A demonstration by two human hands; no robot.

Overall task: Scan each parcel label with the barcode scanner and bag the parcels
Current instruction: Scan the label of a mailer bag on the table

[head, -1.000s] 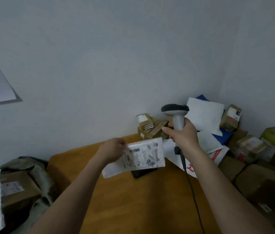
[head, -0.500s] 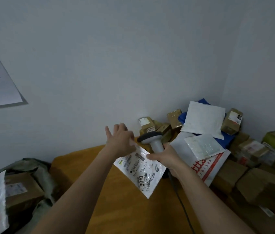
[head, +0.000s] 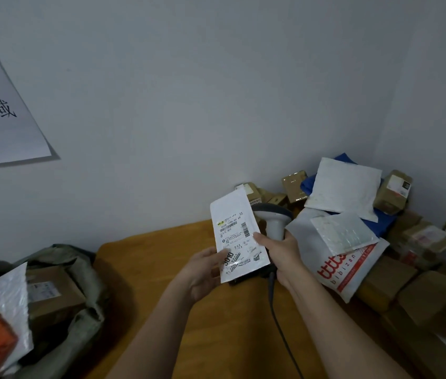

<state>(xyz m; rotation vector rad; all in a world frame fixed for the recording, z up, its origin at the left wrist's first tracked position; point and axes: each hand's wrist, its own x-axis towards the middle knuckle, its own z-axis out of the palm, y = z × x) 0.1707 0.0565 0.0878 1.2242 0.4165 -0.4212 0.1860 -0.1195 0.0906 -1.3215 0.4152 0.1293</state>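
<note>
Many parcels (head: 418,242) remain piled unbagged at the right while the left hand (head: 202,272) and right hand (head: 279,250), which also grips the barcode scanner (head: 273,222), hold one white labelled mailer (head: 236,236) above the worktop (head: 216,337).

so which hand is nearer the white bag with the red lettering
Right. The right hand, gripping the scanner, sits just beside the white bag with red lettering; the left hand holds the labelled parcel farther left.

Two hands (head: 202,272), one scanner (head: 273,222), one sack (head: 85,302), one wall sign (head: 0,110). Four white mailers (head: 236,236) in view; boxes (head: 392,191) too jumbled to count.
</note>
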